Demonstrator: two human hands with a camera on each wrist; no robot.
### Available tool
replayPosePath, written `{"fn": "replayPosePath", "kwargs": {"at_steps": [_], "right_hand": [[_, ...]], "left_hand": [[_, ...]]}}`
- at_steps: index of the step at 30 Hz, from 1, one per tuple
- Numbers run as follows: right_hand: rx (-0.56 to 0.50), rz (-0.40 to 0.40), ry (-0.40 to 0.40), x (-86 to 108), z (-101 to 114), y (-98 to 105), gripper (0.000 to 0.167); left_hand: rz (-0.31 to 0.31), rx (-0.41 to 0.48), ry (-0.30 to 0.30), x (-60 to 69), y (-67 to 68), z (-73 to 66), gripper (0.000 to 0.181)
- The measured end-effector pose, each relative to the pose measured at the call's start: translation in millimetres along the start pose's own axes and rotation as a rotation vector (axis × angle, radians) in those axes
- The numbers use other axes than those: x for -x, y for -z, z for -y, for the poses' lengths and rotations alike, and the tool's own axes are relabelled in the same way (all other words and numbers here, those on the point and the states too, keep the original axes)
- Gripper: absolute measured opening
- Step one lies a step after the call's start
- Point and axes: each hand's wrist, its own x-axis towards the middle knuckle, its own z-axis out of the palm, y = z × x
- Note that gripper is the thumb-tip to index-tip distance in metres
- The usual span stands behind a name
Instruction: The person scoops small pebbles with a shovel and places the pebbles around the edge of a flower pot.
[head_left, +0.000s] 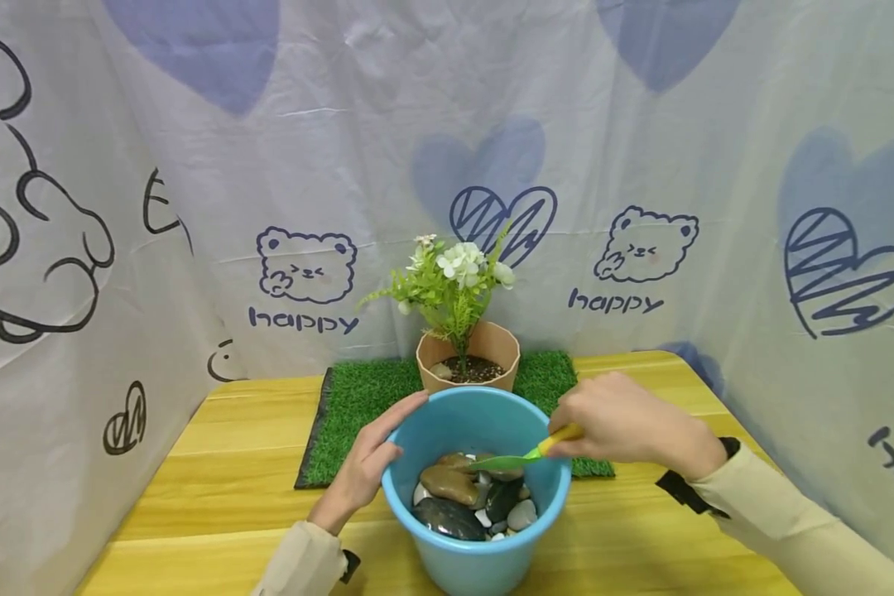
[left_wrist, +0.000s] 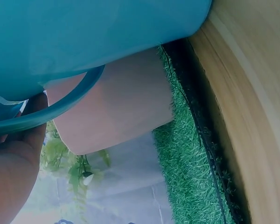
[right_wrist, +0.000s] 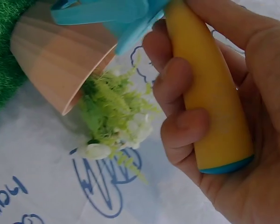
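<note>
A light-blue bucket (head_left: 477, 567) stands at the table's front, with large brown and dark stones (head_left: 449, 520) and smaller pale pebbles inside. My left hand (head_left: 359, 472) holds its left rim, thumb over the edge and fingers along the outside; in the left wrist view the bucket's handle (left_wrist: 60, 107) crosses in front of that hand. My right hand (head_left: 614, 422) grips the yellow handle (right_wrist: 210, 93) of a small garden trowel (head_left: 502, 462) over the right rim. The trowel's green blade points left inside the bucket, above the stones; whether it touches them I cannot tell.
Behind the bucket, a peach flowerpot (head_left: 469, 382) with dark soil, a stone and a white-flowered plant (head_left: 454, 285) stands on a green artificial-turf mat (head_left: 358, 414). The wooden table (head_left: 246, 472) is enclosed by printed cloth (head_left: 417, 99) at the back and sides.
</note>
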Motion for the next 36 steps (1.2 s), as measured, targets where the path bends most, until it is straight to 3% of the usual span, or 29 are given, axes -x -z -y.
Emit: {"fn": "replayPosePath", "kwargs": {"at_steps": [4, 12, 16, 26, 36], "right_hand": [[0.028, 0.035, 0.017, -4.3, 6.4, 2.7, 0.014], [0.029, 0.058, -0.007, -6.1, 15.3, 11.9, 0.042], [0.065, 0.063, -0.003, -9.0, 22.2, 15.8, 0.048], [0.3, -0.051, -0.01, -12.5, 38.9, 0.0, 0.049], [0.313, -0.113, -0.118, -13.9, 45.3, -11.2, 0.048]], "left_hand": [[0.006, 0.018, 0.011, -0.3, 0.5, 0.1, 0.072], [-0.002, 0.028, 0.011, -0.8, 0.5, 0.0, 0.072], [-0.015, 0.041, 0.01, -0.9, 0.8, -0.8, 0.072], [-0.02, 0.053, 0.008, -0.3, -0.9, 0.2, 0.071], [-0.012, 0.096, 0.025, 1.0, -1.0, 0.1, 0.071]]}}
